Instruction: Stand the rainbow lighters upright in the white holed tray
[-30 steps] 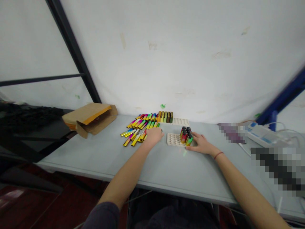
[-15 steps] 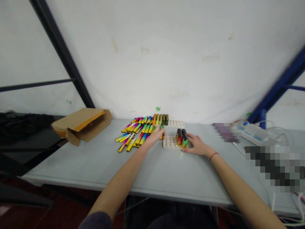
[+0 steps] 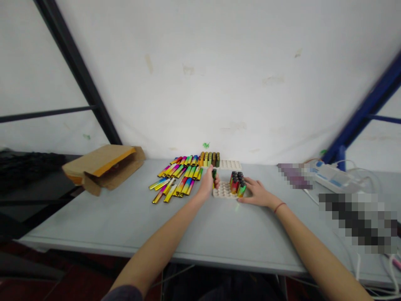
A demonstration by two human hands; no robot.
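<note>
A white tray with round holes (image 3: 222, 190) lies on the grey table (image 3: 200, 221). Several rainbow-coloured lighters (image 3: 237, 182) stand upright in its right part. My left hand (image 3: 207, 184) is closed round one rainbow lighter (image 3: 214, 174) held upright at the tray's left edge. My right hand (image 3: 257, 192) rests against the tray's right side, fingers touching the standing lighters. A pile of loose rainbow lighters (image 3: 177, 179) lies flat just left of my left hand.
A second tray (image 3: 230, 164) and a row of standing lighters (image 3: 209, 159) sit by the white wall. An open cardboard box (image 3: 103, 167) lies at the left. A power strip with cables (image 3: 333, 177) is at the right. Black frame bars stand at the left.
My left hand has left the loose pile with one lighter and moved right to the tray's left edge. My right hand stays at the tray.
</note>
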